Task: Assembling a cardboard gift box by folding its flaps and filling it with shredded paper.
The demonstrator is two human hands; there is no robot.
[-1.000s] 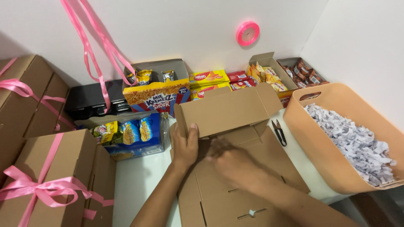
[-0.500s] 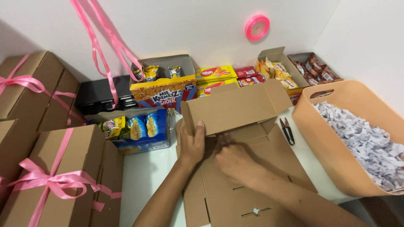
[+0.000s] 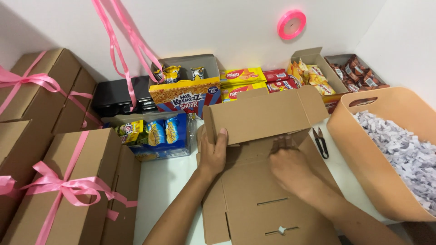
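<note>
On the white table (image 3: 168,181) the left hand (image 3: 212,154) grips the raised flap of the flat cardboard box (image 3: 263,181), while the right hand (image 3: 290,168) presses inside it, fingertips hidden under the flap, their spread unclear.

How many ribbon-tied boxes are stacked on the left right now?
3: one at back left, one in front at lower left, and one at the left edge, mostly cut off. More may sit out of frame.
</note>
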